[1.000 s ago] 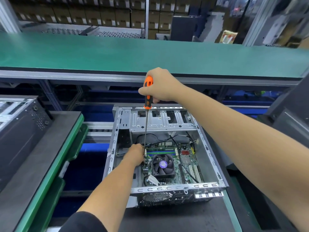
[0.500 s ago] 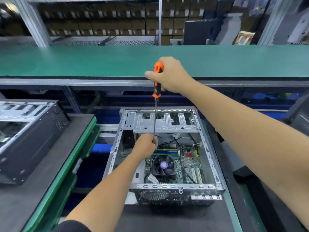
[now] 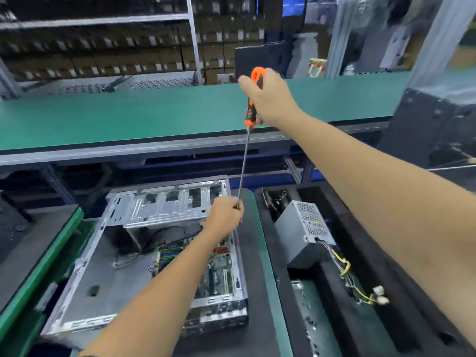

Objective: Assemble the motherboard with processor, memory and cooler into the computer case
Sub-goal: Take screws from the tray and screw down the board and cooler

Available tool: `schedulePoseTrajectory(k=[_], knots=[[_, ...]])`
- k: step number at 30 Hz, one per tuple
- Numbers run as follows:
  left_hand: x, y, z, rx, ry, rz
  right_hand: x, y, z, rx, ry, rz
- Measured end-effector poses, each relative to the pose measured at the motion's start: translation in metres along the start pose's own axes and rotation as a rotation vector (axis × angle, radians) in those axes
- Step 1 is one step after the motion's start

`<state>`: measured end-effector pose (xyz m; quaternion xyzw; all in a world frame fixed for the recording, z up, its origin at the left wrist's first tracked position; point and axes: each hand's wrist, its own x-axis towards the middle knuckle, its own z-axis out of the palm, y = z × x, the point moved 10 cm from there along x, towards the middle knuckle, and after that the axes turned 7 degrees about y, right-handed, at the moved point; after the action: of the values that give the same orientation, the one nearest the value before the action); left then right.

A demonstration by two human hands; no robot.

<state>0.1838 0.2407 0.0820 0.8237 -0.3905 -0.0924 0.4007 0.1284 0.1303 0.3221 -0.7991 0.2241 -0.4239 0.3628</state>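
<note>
At lower left of the frame the open computer case (image 3: 108, 266) lies on the bench (image 3: 260, 253) with the motherboard (image 3: 219, 274) already inside, partly hidden by the left forearm. At centre the left hand (image 3: 225, 215) has its fingers clamped on the lower shaft of the long screwdriver (image 3: 243, 163), while at upper centre the right hand (image 3: 270, 99) has its fingers wrapped round the orange handle. The step looks like screwing the board down; next the tip needs guiding onto a screw, and a power supply (image 3: 304, 233) waits at right.
</note>
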Motion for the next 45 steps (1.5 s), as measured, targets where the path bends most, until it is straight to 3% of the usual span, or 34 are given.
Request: schedulePoseTrajectory(k=[5, 12, 21, 32, 40, 45], knots=[[0.004, 0.048, 0.048, -0.015, -0.190, 0.077, 0.007, 0.012, -0.026, -0.053, 0.008, -0.046], [-0.024, 0.028, 0.134, 0.034, -0.386, -0.030, -0.025, 0.097, -0.023, -0.156, -0.105, 0.069], [-0.052, -0.034, 0.187, 0.615, -0.533, -0.109, -0.064, 0.168, 0.009, -0.034, -0.246, 0.184], [-0.055, -0.056, 0.206, 0.596, -0.438, -0.278, -0.061, 0.195, 0.014, -0.105, -0.264, 0.169], [-0.063, -0.063, 0.213, 0.630, -0.603, -0.384, -0.059, 0.197, 0.025, -0.057, -0.302, 0.199], [-0.060, -0.066, 0.211, 0.608, -0.529, -0.389, -0.060, 0.196, 0.026, -0.028, -0.302, 0.212]])
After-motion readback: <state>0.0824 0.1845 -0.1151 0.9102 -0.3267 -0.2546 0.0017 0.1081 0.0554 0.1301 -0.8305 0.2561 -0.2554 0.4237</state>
